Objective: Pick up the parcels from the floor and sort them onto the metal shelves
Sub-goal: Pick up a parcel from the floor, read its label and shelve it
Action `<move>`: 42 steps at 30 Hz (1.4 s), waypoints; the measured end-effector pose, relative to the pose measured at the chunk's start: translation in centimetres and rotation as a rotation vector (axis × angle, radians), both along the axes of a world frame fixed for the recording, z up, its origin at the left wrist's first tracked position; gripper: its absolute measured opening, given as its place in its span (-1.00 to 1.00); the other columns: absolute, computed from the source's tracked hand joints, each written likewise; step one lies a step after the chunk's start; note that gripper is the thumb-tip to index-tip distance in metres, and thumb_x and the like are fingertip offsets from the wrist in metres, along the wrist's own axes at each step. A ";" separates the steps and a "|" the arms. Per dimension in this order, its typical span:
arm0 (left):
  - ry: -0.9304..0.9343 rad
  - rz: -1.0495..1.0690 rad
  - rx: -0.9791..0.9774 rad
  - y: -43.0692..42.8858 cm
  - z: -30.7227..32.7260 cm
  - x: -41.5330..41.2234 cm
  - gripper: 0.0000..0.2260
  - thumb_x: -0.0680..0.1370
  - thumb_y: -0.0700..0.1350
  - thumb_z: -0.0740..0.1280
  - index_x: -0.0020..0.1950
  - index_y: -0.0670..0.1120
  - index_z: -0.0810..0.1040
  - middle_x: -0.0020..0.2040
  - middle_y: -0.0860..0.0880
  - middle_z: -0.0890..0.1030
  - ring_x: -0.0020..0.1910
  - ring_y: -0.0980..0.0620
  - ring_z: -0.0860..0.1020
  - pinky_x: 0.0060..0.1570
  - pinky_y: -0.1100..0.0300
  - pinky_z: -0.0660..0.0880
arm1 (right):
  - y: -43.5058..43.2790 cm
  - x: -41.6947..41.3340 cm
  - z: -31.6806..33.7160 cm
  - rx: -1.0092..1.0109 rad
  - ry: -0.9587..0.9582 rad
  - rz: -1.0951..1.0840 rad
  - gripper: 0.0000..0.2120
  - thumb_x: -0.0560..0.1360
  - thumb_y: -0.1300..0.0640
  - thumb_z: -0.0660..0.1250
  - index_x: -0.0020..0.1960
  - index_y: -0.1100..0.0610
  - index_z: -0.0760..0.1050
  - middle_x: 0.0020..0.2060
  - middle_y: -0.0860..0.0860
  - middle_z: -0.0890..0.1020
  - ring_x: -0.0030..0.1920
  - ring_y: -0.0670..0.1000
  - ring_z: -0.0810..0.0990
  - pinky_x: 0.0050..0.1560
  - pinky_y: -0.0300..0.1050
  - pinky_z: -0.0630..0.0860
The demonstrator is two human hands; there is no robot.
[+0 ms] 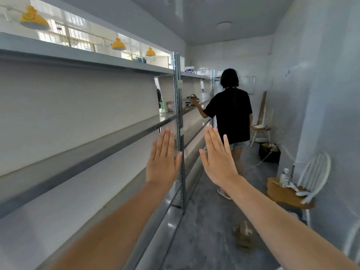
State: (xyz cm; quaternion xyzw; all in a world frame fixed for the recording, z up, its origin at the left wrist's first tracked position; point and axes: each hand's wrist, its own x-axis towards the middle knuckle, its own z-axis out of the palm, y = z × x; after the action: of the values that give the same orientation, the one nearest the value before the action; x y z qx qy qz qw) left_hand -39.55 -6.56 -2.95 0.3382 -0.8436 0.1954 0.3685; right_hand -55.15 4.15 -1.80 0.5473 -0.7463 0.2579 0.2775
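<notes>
Both my arms stretch out in front of me with flat, straight fingers. My left hand (162,159) hovers in front of the metal shelves (97,145), close to an upright post. My right hand (218,158) is raised beside it over the aisle. Neither hand holds anything. A brown parcel (244,235) lies on the grey floor below my right forearm. Several small items (190,100) sit on a far shelf.
A person in a black shirt (231,114) stands ahead in the narrow aisle, one hand on the far shelf. A white chair with a wooden seat (292,191) stands against the right wall. Another chair (260,131) and a dark box (269,152) are further back.
</notes>
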 end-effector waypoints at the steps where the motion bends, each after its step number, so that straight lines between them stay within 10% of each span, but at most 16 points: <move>1: 0.000 -0.028 -0.002 0.1 -0.1 -1.8 -0.41 0.69 0.09 -0.13 0.63 -0.21 -0.06 0.65 -0.15 -0.07 0.63 -0.07 -0.09 0.59 -0.02 -0.06 | 0.3 -1.7 -0.4 0.005 0.007 -0.031 -0.41 0.68 -0.01 -0.07 0.62 0.19 -0.16 0.62 0.05 -0.13 0.60 -0.01 -0.22 0.59 0.08 -0.21; 42: -0.001 -0.603 0.117 -11.7 -4.2 -39.4 -0.38 0.70 0.16 -0.11 0.64 -0.19 -0.12 0.66 -0.12 -0.12 0.63 -0.02 -0.12 0.60 0.01 -0.08 | -8.2 -30.8 -5.0 0.124 -0.050 -0.507 -0.40 0.67 -0.10 -0.19 0.62 0.15 -0.20 0.62 0.04 -0.15 0.59 0.00 -0.27 0.55 0.00 -0.31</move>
State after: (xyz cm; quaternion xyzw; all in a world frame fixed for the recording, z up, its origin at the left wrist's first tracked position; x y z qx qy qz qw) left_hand -78.90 -18.27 -7.17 0.0933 -0.9160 0.0284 0.3891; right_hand -85.95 -4.05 -6.83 0.3522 -0.8806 0.1473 0.2807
